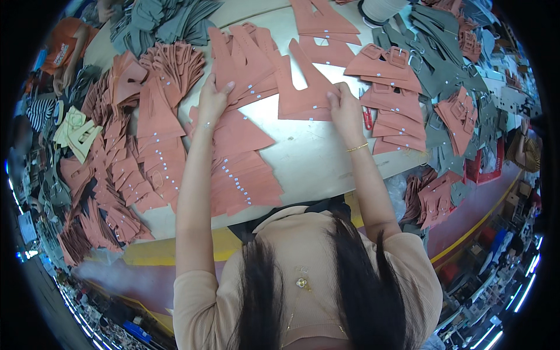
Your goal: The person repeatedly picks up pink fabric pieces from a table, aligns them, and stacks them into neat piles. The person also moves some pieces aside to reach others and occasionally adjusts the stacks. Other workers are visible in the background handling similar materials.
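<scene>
My right hand (346,109) pinches the right edge of a salmon-pink strap piece (304,104). This piece is flat, with a U-shaped notch, pointed arms and a small white sticker near its lower edge. My left hand (213,98) has its thumb on a small stack of similar strap pieces (248,67), fingers partly hidden beneath. The two holdings meet at the middle of the table. Below my left hand, more salmon pieces (239,178) lie fanned out, showing a row of white stickers. Beside my right hand are overlapping salmon pieces with covered buckles (392,64).
Red-handled snips (367,118) lie right of my right hand. The pale table (315,157) also bears grey-green bundles (166,23) and salmon bundles (175,64). A red crate (485,166) stands beyond the right edge. At upper left is another person in an orange top (65,44).
</scene>
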`<state>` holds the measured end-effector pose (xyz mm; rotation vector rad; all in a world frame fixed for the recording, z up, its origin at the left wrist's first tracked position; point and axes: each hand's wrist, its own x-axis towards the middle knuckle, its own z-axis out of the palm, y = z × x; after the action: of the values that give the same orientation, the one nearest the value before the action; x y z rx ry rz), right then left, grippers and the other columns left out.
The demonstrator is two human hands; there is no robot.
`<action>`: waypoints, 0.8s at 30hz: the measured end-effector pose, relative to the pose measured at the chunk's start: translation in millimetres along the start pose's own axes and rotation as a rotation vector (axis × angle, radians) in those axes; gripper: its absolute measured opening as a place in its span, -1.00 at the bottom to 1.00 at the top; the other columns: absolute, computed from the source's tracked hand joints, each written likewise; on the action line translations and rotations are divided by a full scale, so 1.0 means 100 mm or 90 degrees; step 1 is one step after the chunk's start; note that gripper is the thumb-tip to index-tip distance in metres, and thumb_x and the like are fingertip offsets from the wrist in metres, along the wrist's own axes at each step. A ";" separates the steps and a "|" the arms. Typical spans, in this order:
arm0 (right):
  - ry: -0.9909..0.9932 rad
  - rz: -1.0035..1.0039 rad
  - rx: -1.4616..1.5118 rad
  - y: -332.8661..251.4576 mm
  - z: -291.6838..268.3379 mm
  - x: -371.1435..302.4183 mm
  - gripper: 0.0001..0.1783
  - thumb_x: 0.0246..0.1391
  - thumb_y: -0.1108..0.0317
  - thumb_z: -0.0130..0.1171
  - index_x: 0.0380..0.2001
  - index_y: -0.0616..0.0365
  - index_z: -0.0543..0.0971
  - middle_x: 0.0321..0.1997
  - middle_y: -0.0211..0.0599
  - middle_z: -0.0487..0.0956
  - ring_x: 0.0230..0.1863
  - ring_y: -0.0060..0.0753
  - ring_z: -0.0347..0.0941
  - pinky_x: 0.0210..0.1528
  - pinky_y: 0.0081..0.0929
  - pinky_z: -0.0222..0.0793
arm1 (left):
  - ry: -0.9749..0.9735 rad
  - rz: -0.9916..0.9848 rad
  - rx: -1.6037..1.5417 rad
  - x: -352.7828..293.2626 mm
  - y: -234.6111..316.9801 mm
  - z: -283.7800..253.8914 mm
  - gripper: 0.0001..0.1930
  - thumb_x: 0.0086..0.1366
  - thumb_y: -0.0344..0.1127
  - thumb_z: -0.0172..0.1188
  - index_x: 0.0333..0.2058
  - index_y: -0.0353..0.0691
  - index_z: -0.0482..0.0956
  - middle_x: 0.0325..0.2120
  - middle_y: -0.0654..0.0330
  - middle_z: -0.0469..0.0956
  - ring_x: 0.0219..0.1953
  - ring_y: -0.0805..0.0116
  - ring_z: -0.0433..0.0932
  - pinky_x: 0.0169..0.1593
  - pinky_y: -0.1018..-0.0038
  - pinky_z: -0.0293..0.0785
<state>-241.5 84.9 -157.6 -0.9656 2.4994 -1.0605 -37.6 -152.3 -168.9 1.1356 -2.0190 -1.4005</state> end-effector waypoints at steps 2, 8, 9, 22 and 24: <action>-0.006 0.010 -0.002 0.01 0.01 0.01 -0.78 0.15 0.29 0.11 -0.23 0.22 0.45 -0.38 -0.01 0.61 -0.35 0.02 0.55 -0.31 -0.24 0.39 | -0.003 -0.103 -0.147 0.00 0.02 0.03 -0.56 0.18 -0.40 0.22 0.01 -0.45 0.35 -0.20 -0.06 0.56 -0.24 0.24 0.62 -0.41 0.44 0.61; -0.011 0.001 -0.014 0.03 0.02 0.04 -0.78 0.14 0.29 0.11 -0.25 0.21 0.46 -0.40 -0.03 0.61 -0.40 -0.01 0.55 -0.33 -0.24 0.39 | -0.021 -0.112 0.078 0.06 0.14 0.01 -0.55 0.21 -0.38 0.21 0.01 -0.46 0.32 -0.21 -0.06 0.54 -0.41 0.25 0.63 -0.53 0.49 0.61; -0.014 0.002 -0.018 0.02 0.01 0.04 -0.78 0.14 0.28 0.11 -0.25 0.21 0.46 -0.41 -0.04 0.61 -0.41 -0.02 0.55 -0.33 -0.25 0.40 | -0.020 -0.118 0.088 0.07 0.16 0.01 -0.55 0.21 -0.38 0.21 0.02 -0.45 0.32 -0.22 -0.05 0.55 -0.43 0.27 0.63 -0.53 0.49 0.61; -0.127 -0.076 0.146 -0.94 -0.63 0.20 -0.69 0.19 0.29 0.12 -0.11 0.31 0.51 -0.41 -0.32 0.61 -0.46 -0.64 0.48 -0.43 -0.64 0.38 | 0.154 0.124 0.305 -0.18 0.99 -0.90 -0.60 0.23 -0.28 0.19 -0.01 -0.40 0.46 -0.28 0.03 0.58 -0.37 0.43 0.56 -0.21 0.50 0.47; -0.130 -0.093 0.380 -1.12 -0.52 0.25 -0.70 0.18 0.29 0.12 -0.11 0.28 0.51 -0.41 -0.34 0.59 -0.47 -0.64 0.49 -0.46 -0.63 0.38 | 0.193 0.092 0.247 -0.26 1.13 -1.09 -0.63 0.24 -0.28 0.19 -0.07 -0.43 0.47 -0.28 0.06 0.58 -0.36 0.48 0.55 -0.28 0.54 0.49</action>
<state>-230.3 38.9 -41.1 -1.0061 1.8007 -1.5393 13.4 -174.5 -19.8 1.2390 -2.1461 -0.7322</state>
